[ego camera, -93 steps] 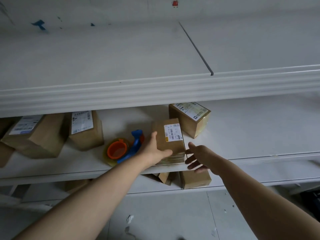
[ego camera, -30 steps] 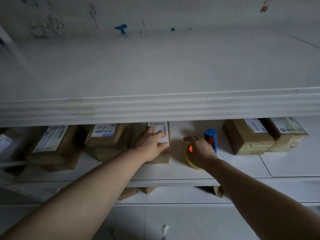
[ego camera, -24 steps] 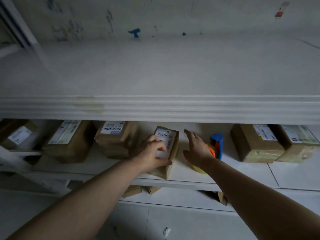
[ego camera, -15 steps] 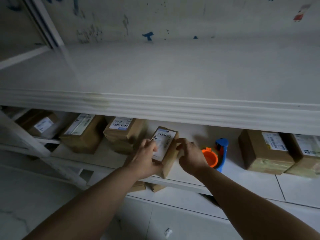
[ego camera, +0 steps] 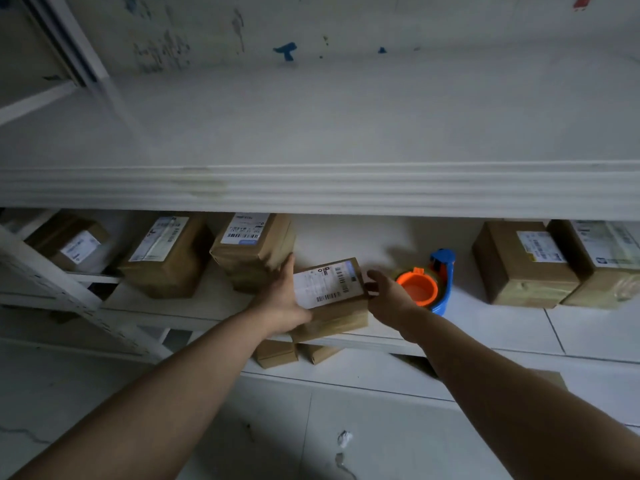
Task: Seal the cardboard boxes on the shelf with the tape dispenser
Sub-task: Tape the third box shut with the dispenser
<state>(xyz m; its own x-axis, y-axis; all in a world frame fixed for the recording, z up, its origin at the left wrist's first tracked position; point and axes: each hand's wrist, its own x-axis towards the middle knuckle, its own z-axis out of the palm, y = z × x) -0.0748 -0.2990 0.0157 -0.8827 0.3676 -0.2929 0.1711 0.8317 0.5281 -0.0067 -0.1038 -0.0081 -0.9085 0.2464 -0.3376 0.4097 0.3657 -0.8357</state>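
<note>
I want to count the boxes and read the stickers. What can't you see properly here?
Head view:
- Print on the held box: too small and blurry to read.
- Lower-shelf boxes: mostly hidden by the shelf edge and the held box.
- Rightmost box: cut off by the picture's right edge.
- Tops of the back boxes: hidden by the upper shelf.

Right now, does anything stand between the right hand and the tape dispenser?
Nothing visible does. The right hand grips the right end of the labelled box, and the tape dispenser lies just to its right on the shelf, with no other object between them.
</note>
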